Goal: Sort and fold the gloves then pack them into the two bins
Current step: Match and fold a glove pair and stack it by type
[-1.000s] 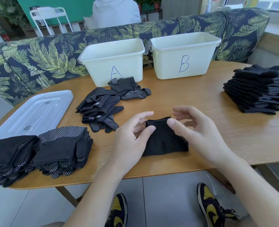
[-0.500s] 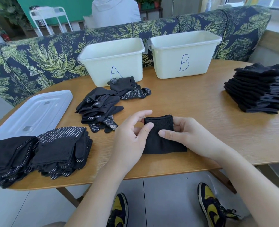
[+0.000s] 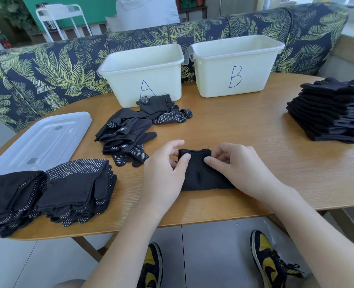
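Both hands have closed in on the folded glove (image 3: 201,173) since a second ago, when the right hand (image 3: 237,169) hovered spread above it; now it sits on the cloth. Left hand (image 3: 165,173): thumb on top of the glove's far left corner, fingers curled behind the edge, pinching it. Right hand: thumb pressed on the upper middle of the glove, fingers curled at the far right corner, gripping the cloth. Glove lies flat on the table (image 3: 255,146), near the front edge, between the two hands, a plain black rectangle. Loose pile (image 3: 130,134) of unfolded gloves, some with white dots, lies just beyond the left hand, reaching up to touch or nearly touch bin A (image 3: 142,73). Bin B (image 3: 236,65) stands just right of bin A, handles almost meeting; insides not visible from this angle. Both bins white, lettered in blue, at the table's far edge against a leaf-print sofa back (image 3: 47,75). Two folded stacks at front left: dotted stack (image 3: 76,188) and, touching it on the left, a darker stack (image 3: 7,196) running off frame. Translucent lid (image 3: 41,142) lies flat behind those stacks. Tall neat stack (image 3: 330,113) of plain black gloves at far right, well apart from the hands. Below the table edge, two black-and-yellow shoes (image 3: 267,265) on grey floor.
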Action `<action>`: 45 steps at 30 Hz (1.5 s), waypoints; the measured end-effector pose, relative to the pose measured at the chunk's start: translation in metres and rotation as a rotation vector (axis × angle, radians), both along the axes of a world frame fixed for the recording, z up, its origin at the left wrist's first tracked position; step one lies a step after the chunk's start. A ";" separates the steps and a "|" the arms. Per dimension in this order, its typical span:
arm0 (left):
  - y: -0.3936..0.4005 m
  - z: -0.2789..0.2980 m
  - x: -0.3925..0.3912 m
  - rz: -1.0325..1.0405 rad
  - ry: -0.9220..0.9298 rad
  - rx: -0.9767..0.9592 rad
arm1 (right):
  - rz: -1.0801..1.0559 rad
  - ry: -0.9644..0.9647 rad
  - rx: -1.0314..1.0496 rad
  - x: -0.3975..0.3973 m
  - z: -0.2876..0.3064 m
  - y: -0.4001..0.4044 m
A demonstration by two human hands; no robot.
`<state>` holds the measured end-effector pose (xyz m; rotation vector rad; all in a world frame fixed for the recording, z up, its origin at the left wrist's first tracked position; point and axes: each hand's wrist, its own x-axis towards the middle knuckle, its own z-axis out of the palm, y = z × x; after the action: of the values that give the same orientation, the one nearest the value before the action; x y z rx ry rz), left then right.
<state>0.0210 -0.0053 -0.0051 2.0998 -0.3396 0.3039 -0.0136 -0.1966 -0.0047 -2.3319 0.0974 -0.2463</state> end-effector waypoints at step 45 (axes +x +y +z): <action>-0.006 -0.004 -0.039 -0.132 -0.048 0.225 | -0.185 0.073 -0.103 -0.029 -0.006 0.001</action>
<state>-0.0183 -0.0115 -0.0090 2.2798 -0.5604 0.2473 -0.0428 -0.1961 -0.0106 -2.4367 0.3451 -0.2628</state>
